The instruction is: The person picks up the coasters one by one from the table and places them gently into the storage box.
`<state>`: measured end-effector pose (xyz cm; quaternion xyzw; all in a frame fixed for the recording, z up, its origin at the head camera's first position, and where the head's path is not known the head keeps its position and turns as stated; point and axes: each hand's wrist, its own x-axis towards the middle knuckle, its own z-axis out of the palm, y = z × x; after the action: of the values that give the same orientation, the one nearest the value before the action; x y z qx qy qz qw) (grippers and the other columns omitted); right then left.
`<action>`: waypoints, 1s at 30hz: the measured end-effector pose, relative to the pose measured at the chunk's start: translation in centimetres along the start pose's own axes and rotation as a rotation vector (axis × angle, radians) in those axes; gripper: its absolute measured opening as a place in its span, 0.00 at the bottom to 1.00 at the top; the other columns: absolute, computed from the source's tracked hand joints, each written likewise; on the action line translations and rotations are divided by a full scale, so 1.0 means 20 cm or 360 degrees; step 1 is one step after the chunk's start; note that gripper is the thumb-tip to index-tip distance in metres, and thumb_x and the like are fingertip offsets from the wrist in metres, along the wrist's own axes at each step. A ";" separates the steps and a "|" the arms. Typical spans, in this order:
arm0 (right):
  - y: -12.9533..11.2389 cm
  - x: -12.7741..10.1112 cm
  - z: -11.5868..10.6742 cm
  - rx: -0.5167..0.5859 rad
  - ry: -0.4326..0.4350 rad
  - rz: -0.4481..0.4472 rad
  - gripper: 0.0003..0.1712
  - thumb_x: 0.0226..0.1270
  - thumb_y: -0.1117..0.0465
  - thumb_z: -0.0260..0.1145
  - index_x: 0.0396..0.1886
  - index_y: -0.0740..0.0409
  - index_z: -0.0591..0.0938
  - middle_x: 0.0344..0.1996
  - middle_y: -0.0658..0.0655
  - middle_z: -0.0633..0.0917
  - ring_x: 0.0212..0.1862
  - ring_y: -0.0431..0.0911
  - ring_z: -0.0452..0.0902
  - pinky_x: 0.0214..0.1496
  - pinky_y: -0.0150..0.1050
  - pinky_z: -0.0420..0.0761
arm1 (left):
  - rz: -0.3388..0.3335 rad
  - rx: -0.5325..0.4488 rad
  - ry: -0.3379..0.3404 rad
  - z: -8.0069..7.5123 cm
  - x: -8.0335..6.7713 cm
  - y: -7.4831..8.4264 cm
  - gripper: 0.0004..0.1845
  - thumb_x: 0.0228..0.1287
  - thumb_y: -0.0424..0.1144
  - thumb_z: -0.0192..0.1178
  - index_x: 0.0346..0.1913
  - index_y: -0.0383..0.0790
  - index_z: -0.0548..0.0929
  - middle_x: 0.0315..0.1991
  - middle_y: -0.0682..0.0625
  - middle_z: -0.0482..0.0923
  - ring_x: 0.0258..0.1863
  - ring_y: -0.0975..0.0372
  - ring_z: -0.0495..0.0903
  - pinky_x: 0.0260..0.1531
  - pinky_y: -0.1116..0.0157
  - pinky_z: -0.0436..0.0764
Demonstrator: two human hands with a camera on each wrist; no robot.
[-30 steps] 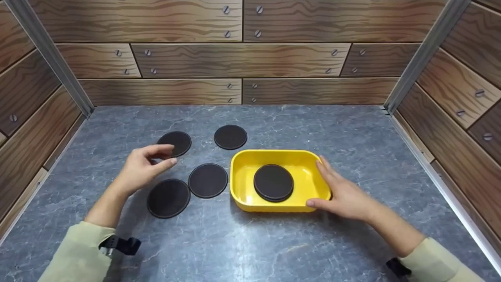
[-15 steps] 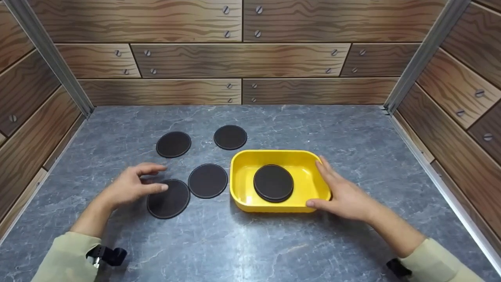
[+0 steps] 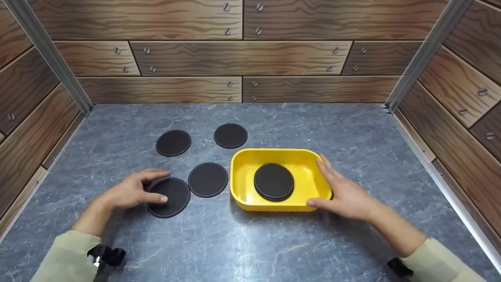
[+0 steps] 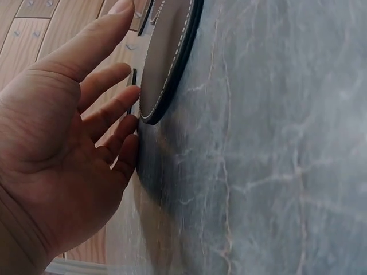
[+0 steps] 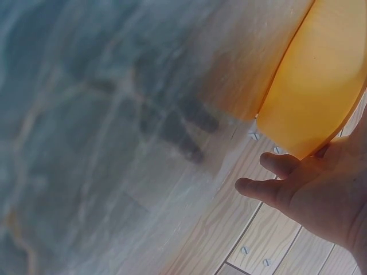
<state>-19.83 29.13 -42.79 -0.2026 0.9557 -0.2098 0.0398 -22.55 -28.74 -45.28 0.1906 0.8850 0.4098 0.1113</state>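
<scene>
Over the near-left black round coaster my left hand spreads its thumb and fingers, with nothing held. In the left wrist view, the fingers of this left hand come up at the edge of the stitched coaster; whether they touch it cannot be told. My right hand holds the right end of a yellow plastic bin, thumb at the front rim and fingers along the side. Inside the bin lies a small stack of black coasters. The right wrist view shows the bin's yellow wall against the hand.
Right beside the near-left coaster lies another coaster. Two more, a back-left coaster and a back-middle coaster, rest farther off on the grey marbled tabletop. Wood-patterned walls enclose the sides and back.
My left hand has come back toward me from the back-left coaster and lowered over the near-left one. The right hand and the bin have kept their place.
</scene>
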 end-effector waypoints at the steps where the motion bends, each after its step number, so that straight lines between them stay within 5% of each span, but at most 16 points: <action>1: 0.00 0.00 0.00 -0.0002 0.0002 -0.0001 0.68 0.66 0.29 0.71 0.88 0.60 0.47 0.86 0.61 0.41 0.76 0.73 0.61 0.69 0.72 0.68 | 0.0004 0.0018 -0.0006 0.00 0.00 0.00 0.42 0.58 0.47 0.81 0.74 0.37 0.78 0.75 0.34 0.69 0.76 0.35 0.62 0.74 0.35 0.57; 30: 0.00 0.01 0.00 -0.0003 -0.0014 0.0016 0.69 0.65 0.28 0.70 0.88 0.59 0.47 0.86 0.61 0.41 0.77 0.73 0.59 0.70 0.73 0.67 | 0.0072 0.0249 -0.0005 0.06 -0.01 0.01 0.54 0.44 0.52 0.88 0.76 0.39 0.75 0.75 0.39 0.65 0.74 0.39 0.57 0.69 0.35 0.59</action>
<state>-19.95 29.15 -42.83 -0.1986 0.9567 -0.2079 0.0450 -21.89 -27.94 -45.84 0.2193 0.9096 0.3416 0.0882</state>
